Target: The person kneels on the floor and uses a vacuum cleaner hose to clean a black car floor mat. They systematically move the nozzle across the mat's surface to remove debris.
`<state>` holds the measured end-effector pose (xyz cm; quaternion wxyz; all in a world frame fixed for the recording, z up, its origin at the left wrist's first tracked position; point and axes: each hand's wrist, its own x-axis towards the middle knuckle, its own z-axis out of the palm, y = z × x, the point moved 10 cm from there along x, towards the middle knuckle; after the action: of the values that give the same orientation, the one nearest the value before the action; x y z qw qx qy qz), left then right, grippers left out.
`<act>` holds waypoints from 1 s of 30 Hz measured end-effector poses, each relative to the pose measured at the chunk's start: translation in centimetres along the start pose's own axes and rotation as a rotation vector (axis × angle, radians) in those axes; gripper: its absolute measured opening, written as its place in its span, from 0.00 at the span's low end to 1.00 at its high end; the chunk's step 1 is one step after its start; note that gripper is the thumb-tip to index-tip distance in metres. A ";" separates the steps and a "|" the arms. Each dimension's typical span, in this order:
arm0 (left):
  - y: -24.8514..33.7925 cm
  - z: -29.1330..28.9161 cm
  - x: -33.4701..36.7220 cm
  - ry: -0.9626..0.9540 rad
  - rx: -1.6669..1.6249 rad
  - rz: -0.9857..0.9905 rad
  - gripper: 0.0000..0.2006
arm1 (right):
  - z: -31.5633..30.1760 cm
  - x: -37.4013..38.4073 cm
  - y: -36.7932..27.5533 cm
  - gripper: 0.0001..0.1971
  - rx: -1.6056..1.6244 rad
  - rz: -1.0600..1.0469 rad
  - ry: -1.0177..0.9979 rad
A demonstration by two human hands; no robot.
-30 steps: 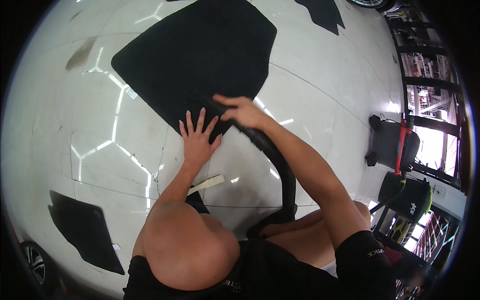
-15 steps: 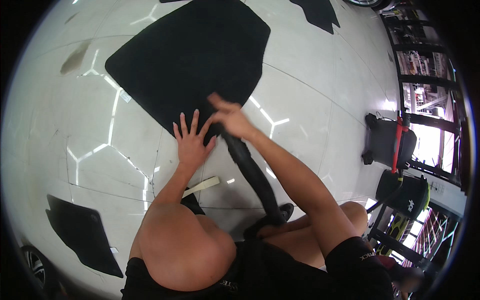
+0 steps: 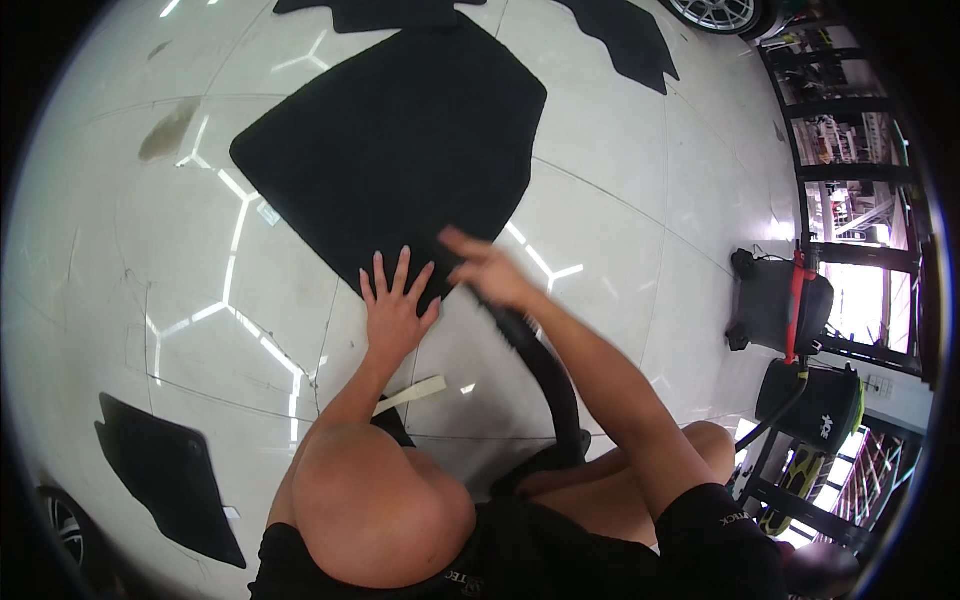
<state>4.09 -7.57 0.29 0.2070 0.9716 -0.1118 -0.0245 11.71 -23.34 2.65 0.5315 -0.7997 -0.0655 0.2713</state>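
A large black floor mat is laid flat on the glossy white floor, in the upper middle of the view. The left hand is pressed flat on the mat's near edge, fingers spread, nothing pinched. The right hand is blurred just beside it at the same edge, over the end of a black vacuum hose; whether the hand is closed round the hose cannot be told. The hose is seen running back under the right forearm toward the knees. A pale flat strip lies on the floor beside the left forearm. A smaller black mat is seen lower left, well apart. More mats lie at the top edge. A black wheeled machine stands at right.
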 end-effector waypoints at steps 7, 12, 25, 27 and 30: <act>-0.1 -0.5 -1.0 0.066 -0.047 0.035 0.31 | 3.0 -2.8 0.8 0.39 0.011 -0.026 0.052; 1.1 0.6 -1.2 0.179 -0.142 0.190 0.27 | -0.9 0.2 1.0 0.38 0.171 0.024 0.108; 1.2 0.2 -1.6 0.151 -0.158 0.272 0.19 | -2.0 -0.9 0.4 0.40 -0.057 0.226 0.074; 1.5 1.4 -1.9 0.069 -0.167 0.294 0.20 | 2.4 -2.7 -0.9 0.40 -0.169 0.010 0.012; 0.1 2.5 -3.0 -0.047 -0.154 0.328 0.23 | 5.2 -3.4 -1.6 0.40 -0.117 0.208 -0.319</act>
<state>0.89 -7.93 -1.92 0.2796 0.9208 -0.2712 -0.0216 6.55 -19.77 3.76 0.4361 -0.7786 -0.0818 0.4437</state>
